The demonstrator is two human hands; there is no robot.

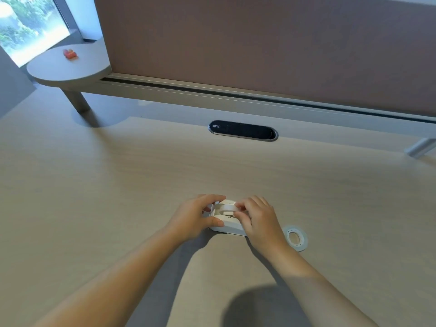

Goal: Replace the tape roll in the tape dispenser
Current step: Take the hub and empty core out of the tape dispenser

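A white tape dispenser (227, 224) sits on the light wooden desk, near the middle. A white tape roll (226, 207) rests in its top. My left hand (195, 217) grips the dispenser's left side, thumb along its front. My right hand (258, 219) holds the right side, its fingertips pinched on the roll's right edge. A second, clear tape roll (296, 237) lies flat on the desk just right of my right wrist. Both hands hide much of the dispenser's body.
A black oval cable port (243, 130) is set into the desk (118, 185) behind the dispenser. A brown partition panel (259, 43) stands along the far edge. A small round shelf (70, 64) at the far left carries a red object (70, 53).
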